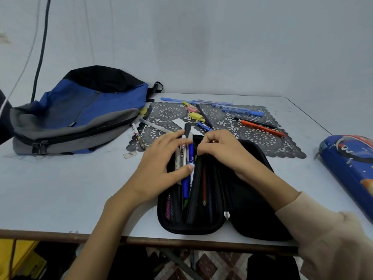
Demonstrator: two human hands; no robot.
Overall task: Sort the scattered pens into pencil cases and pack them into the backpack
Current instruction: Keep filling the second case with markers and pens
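My left fingers (174, 136) clasp mixed plastic pens (190, 157) for slotting; my right fingers (204, 148) pinch the black fabric pencil case (253, 211) open.

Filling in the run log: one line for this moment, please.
left hand: grips pens | right hand: pinches case | mat: loose pens

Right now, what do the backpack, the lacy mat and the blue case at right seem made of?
Blue, grey and black backpack: matt woven fabric; it sags and creases. Dark lacy mat: likely soft plastic, with punched holes. Blue printed pencil case: hard glossy shell, plastic or tin; it shines.
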